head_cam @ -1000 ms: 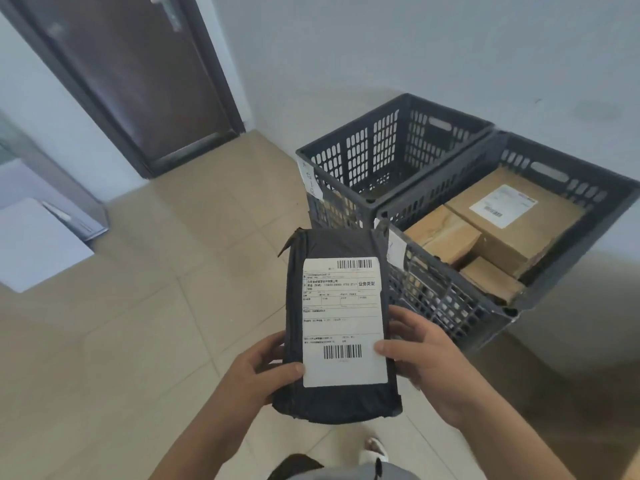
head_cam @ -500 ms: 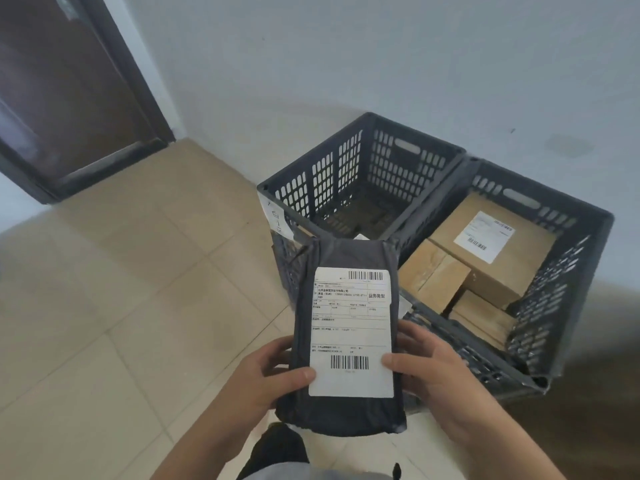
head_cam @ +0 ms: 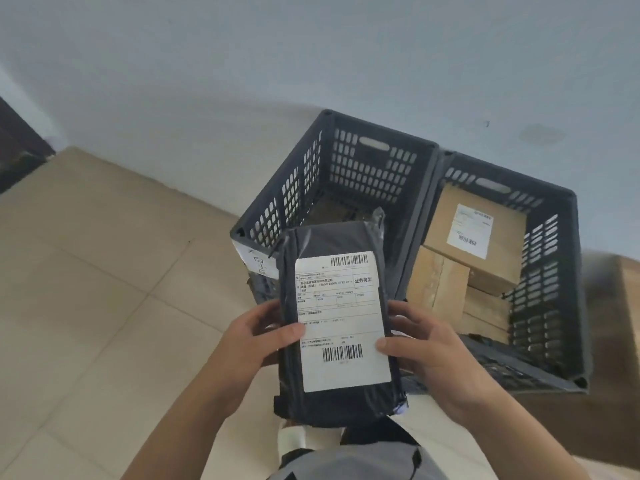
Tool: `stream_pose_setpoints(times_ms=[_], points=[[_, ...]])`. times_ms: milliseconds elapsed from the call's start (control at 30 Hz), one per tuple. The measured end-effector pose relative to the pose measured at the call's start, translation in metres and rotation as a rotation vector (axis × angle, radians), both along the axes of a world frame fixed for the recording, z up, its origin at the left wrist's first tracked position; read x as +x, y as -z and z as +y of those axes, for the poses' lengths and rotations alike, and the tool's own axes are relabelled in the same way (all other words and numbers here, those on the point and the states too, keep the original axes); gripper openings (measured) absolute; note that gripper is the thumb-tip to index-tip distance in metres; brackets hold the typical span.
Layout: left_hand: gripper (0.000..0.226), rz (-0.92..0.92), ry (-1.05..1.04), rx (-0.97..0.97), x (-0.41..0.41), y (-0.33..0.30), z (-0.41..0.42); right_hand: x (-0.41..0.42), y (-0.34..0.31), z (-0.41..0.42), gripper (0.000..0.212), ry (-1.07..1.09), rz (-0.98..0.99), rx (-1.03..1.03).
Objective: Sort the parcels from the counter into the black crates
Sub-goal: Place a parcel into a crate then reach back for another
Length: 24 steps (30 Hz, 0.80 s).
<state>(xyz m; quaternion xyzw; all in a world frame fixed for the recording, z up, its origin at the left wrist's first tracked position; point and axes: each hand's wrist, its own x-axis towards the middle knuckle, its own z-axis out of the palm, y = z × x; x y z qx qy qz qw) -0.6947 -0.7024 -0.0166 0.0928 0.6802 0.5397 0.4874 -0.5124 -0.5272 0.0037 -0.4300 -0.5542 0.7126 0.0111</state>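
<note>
While both hands held it, the parcel point(head_cam: 341, 323), a black mailer, showed a white label point(head_cam: 343, 320) with two barcodes and small print; only "业务类型" read clearly. Each grip was narrow: the left hand point(head_cam: 247, 344) curled round its left edge, thumb on the label, and the right hand point(head_cam: 429, 351) round its right edge. Behind the parcel stood the left crate point(head_cam: 346, 168); right of that, touching it, the right crate point(head_cam: 554, 271) held labelled cardboard boxes point(head_cam: 474, 251).

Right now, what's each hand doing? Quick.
Left hand: grips the black parcel by its left edge, thumb on the label.
Right hand: grips the same parcel's right edge.
</note>
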Motion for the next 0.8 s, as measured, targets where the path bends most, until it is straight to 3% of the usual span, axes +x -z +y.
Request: stream_pose_setpoints(times_ms=[133, 233, 333, 500, 600, 800], points=[[0.030, 0.052, -0.026, -0.024, -0.039, 0.000, 0.033, -0.029, 0.006, 0.031, 0.033, 0.067, 0.048, 0.011], [0.024, 0.108, -0.124, -0.037, -0.072, -0.005, 0.061, -0.056, 0.015, 0.078, 0.034, 0.237, 0.028, 0.202], [0.026, 0.176, -0.170, -0.045, -0.112, -0.012, 0.093, -0.082, 0.036, 0.129, 0.055, 0.395, -0.070, 0.400], [0.037, 0.249, -0.133, -0.115, -0.173, 0.003, 0.158, -0.130, 0.109, 0.168, 0.088, 0.252, -0.494, 0.552], [0.043, 0.247, -0.060, -0.192, -0.197, 0.032, 0.201, -0.144, 0.125, 0.168, 0.091, 0.199, -0.633, 0.636], [0.038, 0.165, 0.326, -0.388, -0.198, 0.105, 0.275, -0.147, 0.132, 0.172, 0.078, 0.245, -0.650, 0.650]])
